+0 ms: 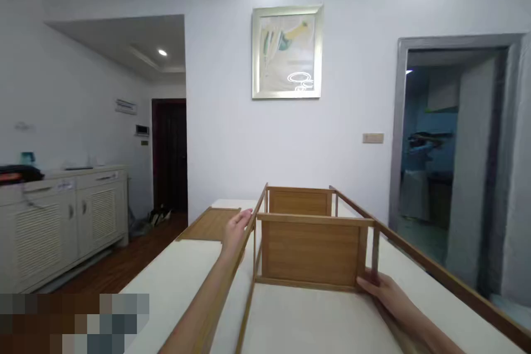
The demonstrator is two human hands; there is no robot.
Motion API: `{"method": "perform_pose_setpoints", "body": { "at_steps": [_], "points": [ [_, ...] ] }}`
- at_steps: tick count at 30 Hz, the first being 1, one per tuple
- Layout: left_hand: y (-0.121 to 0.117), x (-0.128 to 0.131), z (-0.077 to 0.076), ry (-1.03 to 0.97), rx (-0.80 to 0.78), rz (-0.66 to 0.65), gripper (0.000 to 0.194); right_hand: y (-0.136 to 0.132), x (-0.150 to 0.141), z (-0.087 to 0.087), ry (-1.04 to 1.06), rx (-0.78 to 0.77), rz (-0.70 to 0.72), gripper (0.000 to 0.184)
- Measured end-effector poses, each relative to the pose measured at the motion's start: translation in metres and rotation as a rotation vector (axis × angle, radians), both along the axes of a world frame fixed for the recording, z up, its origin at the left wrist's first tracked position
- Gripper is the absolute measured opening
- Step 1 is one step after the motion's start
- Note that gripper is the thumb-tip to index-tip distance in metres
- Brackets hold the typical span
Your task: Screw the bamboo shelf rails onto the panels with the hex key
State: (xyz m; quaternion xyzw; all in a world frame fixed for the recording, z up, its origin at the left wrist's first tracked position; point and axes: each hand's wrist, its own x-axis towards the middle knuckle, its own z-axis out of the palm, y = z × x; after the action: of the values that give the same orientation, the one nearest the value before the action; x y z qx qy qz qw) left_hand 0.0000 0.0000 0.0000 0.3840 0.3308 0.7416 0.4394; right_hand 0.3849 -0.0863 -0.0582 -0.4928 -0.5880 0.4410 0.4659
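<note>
A brown wooden shelf frame lies on the white table, its long thin rails running away from me. Two wooden panels sit crosswise between the rails, a near panel and a far panel. My left hand is closed around the frame's left upper rail, beside the near panel. Low on the right, my right hand grips the frame at the near panel's lower right corner, the thumb against the wood and the other fingers partly hidden.
Another flat wooden panel lies on the white table to the left. A white louvred cabinet stands at far left. Behind the table is a wall with a framed picture. A doorway opens at right.
</note>
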Motion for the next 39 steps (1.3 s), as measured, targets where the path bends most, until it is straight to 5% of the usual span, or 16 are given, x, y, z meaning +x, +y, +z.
{"method": "perform_pose_setpoints", "body": {
  "at_steps": [7, 14, 26, 39],
  "points": [
    [-0.005, -0.013, 0.002, 0.034, -0.022, -0.042, 0.037, 0.01, -0.003, -0.016, 0.029, 0.035, -0.28, 0.049],
    [-0.018, -0.015, 0.008, -0.003, -0.034, -0.106, 0.031, 0.005, -0.014, -0.012, 0.221, 0.027, -0.017, 0.037],
    [-0.023, -0.014, 0.012, 0.012, -0.05, -0.11, 0.036, 0.011, -0.012, -0.017, 0.137, 0.117, -0.156, 0.044],
    [-0.009, -0.021, 0.006, 0.061, -0.02, -0.035, 0.039, 0.011, -0.002, -0.016, 0.242, 0.008, 0.035, 0.031]
  ]
}}
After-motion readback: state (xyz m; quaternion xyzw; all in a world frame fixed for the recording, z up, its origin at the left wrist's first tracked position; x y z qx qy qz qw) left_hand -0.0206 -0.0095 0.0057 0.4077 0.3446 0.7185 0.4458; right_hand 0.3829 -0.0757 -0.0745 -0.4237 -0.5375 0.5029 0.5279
